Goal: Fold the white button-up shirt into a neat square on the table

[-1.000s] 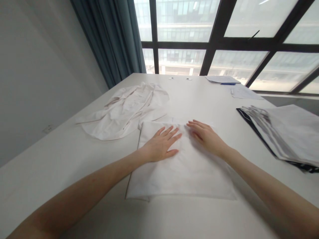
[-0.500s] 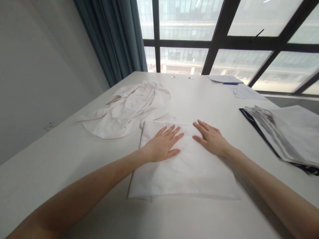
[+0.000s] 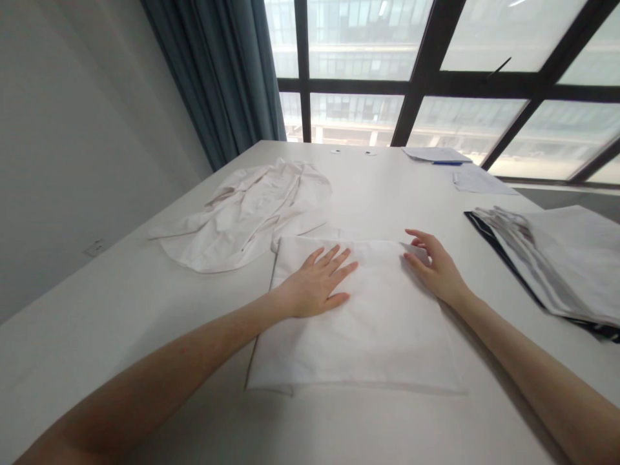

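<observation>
A folded white cloth (image 3: 368, 349) lies in a rough rectangle on the white table before me. My left hand (image 3: 314, 284) rests flat on its left half, palm down, fingers spread. At the far right corner, my right hand (image 3: 438, 268) has its fingers curled round the cloth's edge, thumb on top. The edge there looks slightly raised, with a grey shadow under it. Beyond the folded piece, to the left, a crumpled white garment (image 3: 252, 213) is spread out loosely.
A stack of white fabric (image 3: 571, 258) sits on a black-and-white striped piece (image 3: 508, 265) at the right. Papers (image 3: 436, 154) and a blue pen (image 3: 448, 163) lie at the far right. A blue curtain (image 3: 227, 84) and windows stand behind the table (image 3: 378, 194).
My right hand has slid right, from lying flat near the cloth's far edge to its far right corner, and its fingers have curled. My left hand stays put.
</observation>
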`<state>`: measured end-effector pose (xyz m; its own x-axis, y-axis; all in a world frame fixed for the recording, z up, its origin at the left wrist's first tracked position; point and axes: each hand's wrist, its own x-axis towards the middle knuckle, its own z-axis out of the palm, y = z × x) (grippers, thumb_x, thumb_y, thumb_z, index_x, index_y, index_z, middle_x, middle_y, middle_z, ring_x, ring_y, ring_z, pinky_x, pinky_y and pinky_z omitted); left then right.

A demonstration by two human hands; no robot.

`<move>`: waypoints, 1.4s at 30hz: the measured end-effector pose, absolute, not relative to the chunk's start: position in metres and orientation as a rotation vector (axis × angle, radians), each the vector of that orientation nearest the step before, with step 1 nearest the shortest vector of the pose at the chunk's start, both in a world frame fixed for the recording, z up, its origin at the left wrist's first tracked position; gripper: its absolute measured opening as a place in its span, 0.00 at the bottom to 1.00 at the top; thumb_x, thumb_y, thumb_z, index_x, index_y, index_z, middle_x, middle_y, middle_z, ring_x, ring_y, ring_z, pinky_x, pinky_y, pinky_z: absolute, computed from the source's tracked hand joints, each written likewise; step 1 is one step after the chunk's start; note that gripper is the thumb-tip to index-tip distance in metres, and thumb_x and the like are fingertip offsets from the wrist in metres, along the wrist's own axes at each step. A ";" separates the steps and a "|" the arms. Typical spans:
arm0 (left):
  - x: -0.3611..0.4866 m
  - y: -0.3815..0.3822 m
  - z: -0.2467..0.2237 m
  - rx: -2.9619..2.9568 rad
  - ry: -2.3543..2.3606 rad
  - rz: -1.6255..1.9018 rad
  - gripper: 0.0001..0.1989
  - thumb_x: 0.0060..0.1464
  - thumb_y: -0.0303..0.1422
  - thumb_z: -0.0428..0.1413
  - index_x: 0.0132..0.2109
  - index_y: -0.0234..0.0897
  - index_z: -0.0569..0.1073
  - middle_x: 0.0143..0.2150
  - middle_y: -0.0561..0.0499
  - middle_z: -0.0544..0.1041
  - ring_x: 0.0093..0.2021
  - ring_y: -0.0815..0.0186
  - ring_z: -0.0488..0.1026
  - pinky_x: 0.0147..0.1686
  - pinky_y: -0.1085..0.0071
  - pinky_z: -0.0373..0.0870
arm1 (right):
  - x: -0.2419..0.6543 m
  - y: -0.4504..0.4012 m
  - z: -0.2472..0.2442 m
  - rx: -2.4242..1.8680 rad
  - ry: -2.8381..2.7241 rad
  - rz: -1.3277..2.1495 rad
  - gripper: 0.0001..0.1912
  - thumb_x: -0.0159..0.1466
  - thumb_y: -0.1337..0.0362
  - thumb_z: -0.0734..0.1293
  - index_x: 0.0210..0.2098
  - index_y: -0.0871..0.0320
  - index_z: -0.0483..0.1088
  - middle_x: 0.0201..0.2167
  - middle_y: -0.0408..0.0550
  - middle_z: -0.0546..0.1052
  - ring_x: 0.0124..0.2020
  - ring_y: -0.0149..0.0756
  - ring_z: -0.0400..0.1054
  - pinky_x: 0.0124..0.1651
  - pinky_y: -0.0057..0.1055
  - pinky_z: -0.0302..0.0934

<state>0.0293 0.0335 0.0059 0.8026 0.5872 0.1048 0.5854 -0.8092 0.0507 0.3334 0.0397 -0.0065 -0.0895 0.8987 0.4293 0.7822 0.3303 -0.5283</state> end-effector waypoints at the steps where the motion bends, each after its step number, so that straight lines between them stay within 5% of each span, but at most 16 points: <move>1: 0.029 0.033 0.006 2.973 0.959 0.169 0.31 0.67 0.45 0.46 0.70 0.35 0.53 0.74 0.37 0.47 0.73 0.49 0.41 0.68 0.48 0.41 | 0.333 0.041 -0.007 -1.503 -1.851 0.237 0.27 0.66 0.51 0.60 0.60 0.59 0.63 0.49 0.57 0.74 0.47 0.46 0.70 0.52 0.45 0.63; 7: 0.027 0.032 0.008 2.995 0.887 0.102 0.30 0.67 0.44 0.45 0.71 0.38 0.52 0.74 0.38 0.45 0.74 0.49 0.39 0.68 0.47 0.40 | 0.336 0.051 -0.008 -1.661 -1.848 0.281 0.25 0.65 0.51 0.58 0.54 0.59 0.70 0.42 0.56 0.79 0.44 0.47 0.70 0.50 0.45 0.62; 11: 0.026 0.028 0.010 3.017 0.786 0.112 0.29 0.67 0.44 0.45 0.71 0.42 0.52 0.74 0.41 0.45 0.74 0.50 0.38 0.68 0.47 0.40 | 0.340 0.050 -0.001 -1.697 -1.852 0.383 0.25 0.64 0.49 0.59 0.52 0.59 0.71 0.36 0.52 0.80 0.33 0.41 0.71 0.39 0.37 0.63; 16: 0.028 0.022 0.013 3.029 0.679 0.113 0.29 0.67 0.44 0.46 0.71 0.43 0.53 0.74 0.41 0.45 0.74 0.49 0.40 0.68 0.47 0.41 | 0.337 0.041 0.014 -1.727 -1.975 0.419 0.20 0.65 0.48 0.59 0.38 0.55 0.74 0.31 0.48 0.79 0.30 0.37 0.69 0.34 0.32 0.59; 22: 0.029 0.019 0.012 3.043 0.615 0.139 0.30 0.67 0.45 0.46 0.71 0.42 0.53 0.74 0.40 0.45 0.74 0.49 0.39 0.67 0.46 0.41 | 0.335 0.041 0.024 -1.856 -2.186 0.412 0.28 0.67 0.44 0.52 0.26 0.55 0.72 0.24 0.49 0.77 0.26 0.39 0.69 0.30 0.32 0.55; 30: 0.028 0.019 0.011 3.027 0.606 0.200 0.29 0.66 0.45 0.48 0.70 0.43 0.55 0.74 0.41 0.47 0.74 0.50 0.41 0.68 0.46 0.42 | 0.329 0.035 0.036 -1.878 -2.308 0.387 0.30 0.68 0.42 0.51 0.26 0.54 0.72 0.22 0.46 0.75 0.25 0.37 0.67 0.29 0.31 0.51; 35: 0.030 0.024 0.009 2.951 0.721 0.396 0.30 0.67 0.43 0.48 0.70 0.38 0.53 0.72 0.40 0.55 0.72 0.54 0.49 0.68 0.52 0.47 | 0.322 0.030 0.039 -1.760 -2.300 0.270 0.29 0.66 0.42 0.55 0.18 0.55 0.61 0.14 0.41 0.63 0.19 0.31 0.55 0.26 0.31 0.46; 42: 0.016 0.057 0.020 2.698 1.285 0.693 0.21 0.69 0.39 0.45 0.63 0.34 0.64 0.60 0.40 0.72 0.63 0.56 0.66 0.65 0.49 0.49 | 0.325 0.024 0.048 -1.391 -2.322 -0.090 0.26 0.67 0.44 0.58 0.20 0.54 0.66 0.14 0.44 0.64 0.26 0.38 0.64 0.31 0.31 0.55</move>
